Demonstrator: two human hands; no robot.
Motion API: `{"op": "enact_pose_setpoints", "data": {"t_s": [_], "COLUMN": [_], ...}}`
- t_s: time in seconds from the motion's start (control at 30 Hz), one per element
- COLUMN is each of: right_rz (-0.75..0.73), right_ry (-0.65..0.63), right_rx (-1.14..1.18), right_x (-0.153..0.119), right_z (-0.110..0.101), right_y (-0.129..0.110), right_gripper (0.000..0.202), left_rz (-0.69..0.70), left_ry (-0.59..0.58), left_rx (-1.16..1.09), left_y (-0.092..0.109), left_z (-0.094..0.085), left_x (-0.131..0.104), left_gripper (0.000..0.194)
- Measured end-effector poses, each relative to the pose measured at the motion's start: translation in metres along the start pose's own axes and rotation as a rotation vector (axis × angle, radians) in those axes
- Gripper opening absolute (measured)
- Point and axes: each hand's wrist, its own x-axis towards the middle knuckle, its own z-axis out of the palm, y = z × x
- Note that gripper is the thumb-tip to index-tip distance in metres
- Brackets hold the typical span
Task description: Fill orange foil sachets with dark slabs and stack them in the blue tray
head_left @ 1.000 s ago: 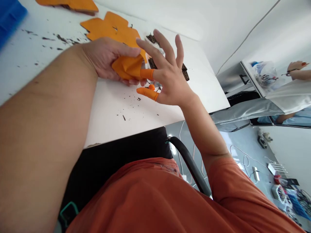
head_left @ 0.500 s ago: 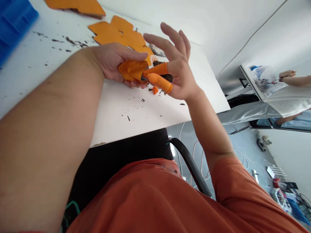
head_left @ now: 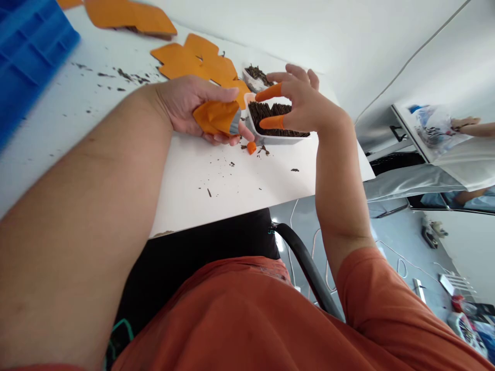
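My left hand [head_left: 189,103] is closed around a small orange pouch [head_left: 216,117], whose silvery mouth faces right. Orange finger cots cover the thumb and index finger of my right hand [head_left: 299,100]. Those two fingers are spread apart above a white plastic tub [head_left: 278,140] packed with dark brown sticks [head_left: 263,113], and nothing shows between them. Behind it a second tub [head_left: 257,82] holds loose dark brown pieces. A small orange bit [head_left: 251,148] lies in front of the tub among brown crumbs.
Flat orange pouches [head_left: 193,59] lie overlapping behind my left hand, with another orange stack [head_left: 129,18] farther back. A blue ribbed crate [head_left: 34,62] stands at the left. Brown scraps dot the white table [head_left: 232,190]. Another person's hand [head_left: 466,122] is at a table on the right.
My right hand has left the pouch's mouth and moved right, over the tub of sticks, its fingers apart. My left hand still holds the pouch. The view has shifted slightly.
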Motion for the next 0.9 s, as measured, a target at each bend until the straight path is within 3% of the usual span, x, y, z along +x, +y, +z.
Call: {"op": "enact_pose_setpoints", "data": {"t_s": [0.23,0.57,0.77,0.9], "right_rz": [-0.035,-0.042,-0.084,-0.075], "right_ry": [-0.035,-0.047,-0.040,-0.003], "right_rx": [0.055,0.086,0.139,0.172], "right_x": [0.019,0.004,-0.001,-0.001], "right_z": [0.015,0.007,0.005,0.008], "right_y": [0.007,-0.011,-0.009,-0.005], "right_gripper": [0.048,0.039,0.028,0.032], "left_rz": [-0.077,-0.045,-0.073,-0.011], "left_ry": [-0.010,-0.047,0.042,-0.020], "left_rx": [0.014,-0.005,-0.043,-0.050], "left_y": [0.000,0.001,-0.001,-0.009], "left_z": [-0.003,-0.002,-0.003,-0.008], "left_x": [-0.002,-0.003,-0.005,-0.006], "left_gripper": [0.073,0.077,0.081,0.085]}}
